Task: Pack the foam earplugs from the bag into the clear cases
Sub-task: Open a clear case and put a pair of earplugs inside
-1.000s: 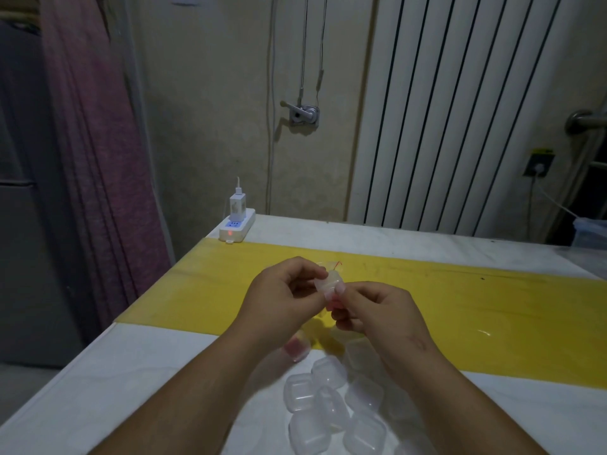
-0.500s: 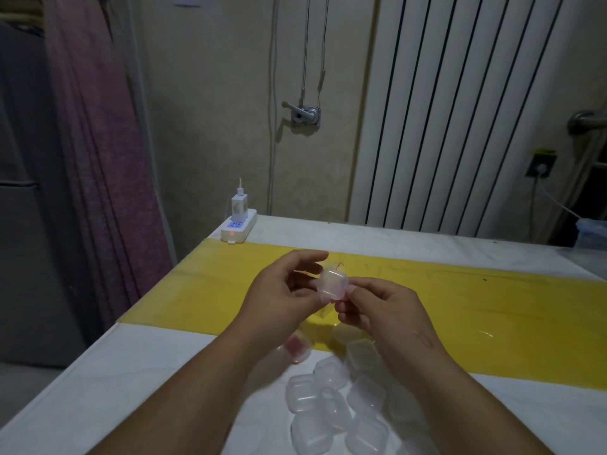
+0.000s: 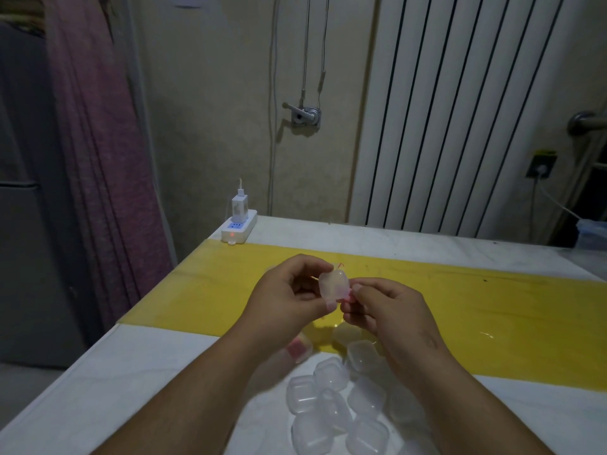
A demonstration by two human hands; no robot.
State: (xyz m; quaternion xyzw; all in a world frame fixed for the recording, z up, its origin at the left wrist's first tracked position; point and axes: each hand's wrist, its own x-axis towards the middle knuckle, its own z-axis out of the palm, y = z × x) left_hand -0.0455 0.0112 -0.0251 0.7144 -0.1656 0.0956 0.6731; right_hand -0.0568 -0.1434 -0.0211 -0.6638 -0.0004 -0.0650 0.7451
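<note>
A small clear case [image 3: 333, 284] is held up over the yellow strip of the table, with a pinkish tint inside it. My left hand [image 3: 289, 297] pinches it from the left between thumb and fingers. My right hand [image 3: 384, 307] pinches its right lower edge with curled fingers. Below my hands several clear cases [image 3: 331, 405] lie in a loose pile on the white tabletop. One case with pink earplugs inside [image 3: 297, 349] lies partly hidden under my left wrist. No bag is visible.
A yellow strip [image 3: 492, 310] runs across the white table [image 3: 98, 389]. A white power strip with a charger [image 3: 238, 224] sits at the far left corner. A radiator stands behind, a curtain hangs left, and a clear container [image 3: 591, 234] sits at the far right.
The case has turned in my fingers and now shows its broad clear face. My hands have stayed in about the same place above the yellow strip.
</note>
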